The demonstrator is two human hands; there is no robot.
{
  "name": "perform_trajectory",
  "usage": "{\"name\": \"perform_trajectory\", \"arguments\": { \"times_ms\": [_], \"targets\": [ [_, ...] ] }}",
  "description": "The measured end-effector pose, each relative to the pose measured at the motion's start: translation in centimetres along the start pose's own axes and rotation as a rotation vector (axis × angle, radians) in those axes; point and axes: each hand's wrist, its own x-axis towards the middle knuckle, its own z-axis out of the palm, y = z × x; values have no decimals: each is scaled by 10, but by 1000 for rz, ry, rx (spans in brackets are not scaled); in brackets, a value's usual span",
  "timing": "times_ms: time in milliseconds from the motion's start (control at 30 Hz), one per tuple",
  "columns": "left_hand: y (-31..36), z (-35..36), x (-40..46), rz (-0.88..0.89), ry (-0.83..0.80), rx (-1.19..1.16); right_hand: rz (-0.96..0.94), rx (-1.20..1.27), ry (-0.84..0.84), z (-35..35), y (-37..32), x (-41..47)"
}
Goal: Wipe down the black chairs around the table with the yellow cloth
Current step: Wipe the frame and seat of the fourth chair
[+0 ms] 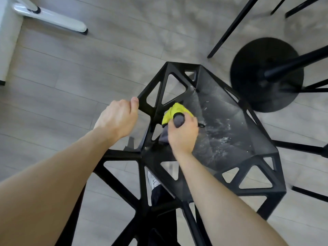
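Both forearms are reaching out from under the camera toward a black chair (221, 125) with a frame of triangular cutouts, which I am looking down on from above. On my feed the left hand (118, 119) is gripping the upper edge of the chair's side frame, fingers curled over the bar and thumb lying along its top. Further in, the right hand (182, 134) is closing round the yellow cloth (175, 111), whose grey side is bunching out between thumb and fingers; the yellow part is pressing against the seat where it meets the side frame. White smears and specks are showing across the dusty seat panel to the right of the cloth. Bars of the chair's backrest are crossing the lower part of the view and partly hiding a white shoe (153, 181) and a dark trouser leg (159, 194) on the grey wood-look floor (71, 71). Just beyond the chair's far right corner the round black table base (252, 82) is standing with its column slanting away toward the right edge, and thin black legs (229, 31) of other chairs are angling in at the upper right and right edge. A white appliance (53, 18) is lying on the floor at the upper left, beside a pale upright panel (8, 41).
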Motion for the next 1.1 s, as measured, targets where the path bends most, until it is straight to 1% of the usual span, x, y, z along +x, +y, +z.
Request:
{"name": "perform_trajectory", "arguments": {
  "times_ms": [100,133,167,200,267,300,333,367,433,500,533,600,633,700,767,800,833,867,900,933,967,1000,1033,1067,1100],
  "targets": [
    [1,-1,0,-15,2,16,-169,-37,-378,10,6,-68],
    [0,-1,0,-21,6,15,-220,-44,-436,6,10,-69],
    [1,-1,-1,-28,8,7,-249,-44,-421,3,10,-56],
    [2,-1,-1,-31,6,1,-247,-54,-360,2,7,-35],
    [1,-1,0,-24,2,-3,-197,-39,-183,0,-3,0],
    [0,-1,0,-16,4,0,-178,-18,-152,2,-6,0],
    [0,0,0,-14,4,4,-176,-11,-170,5,-7,-14],
    [-1,0,0,-18,5,5,-217,-24,-232,9,-3,-37],
    [0,0,0,-25,15,0,-354,-104,-432,12,11,-75],
    [-1,0,1,-21,17,-7,-425,-213,-598,17,18,-74],
    [-1,0,1,-17,16,-16,-402,-224,-624,19,17,-68],
    [-1,0,1,-18,15,-17,-369,-190,-563,20,17,-70],
    [-2,0,1,-19,16,-11,-406,-172,-534,19,18,-79],
    [-5,3,2,-9,18,-7,-530,-166,-598,15,26,-93],
    [-6,4,3,-1,18,9,-613,-219,-671,8,25,-66],
    [-5,4,4,0,13,18,-599,-236,-628,5,22,-44],
    [-6,4,5,4,13,25,-526,-233,-523,2,18,-22],
    [-6,4,6,8,16,36,-415,-193,-380,-1,14,-5],
    [-7,5,7,11,20,46,-311,-142,-258,-2,12,-1],
    [-7,6,7,13,24,56,-278,-107,-210,-1,12,-10],
    [-7,7,8,19,31,67,-317,-108,-256,5,14,-26],
    [-8,8,9,22,38,76,-393,-135,-395,10,19,-47],
    [-8,8,9,25,41,83,-470,-177,-570,11,24,-65],
    [-8,9,9,30,43,90,-505,-225,-713,7,29,-74],
    [-10,9,10,37,49,92,-497,-264,-787,1,34,-74]
  ]
}}
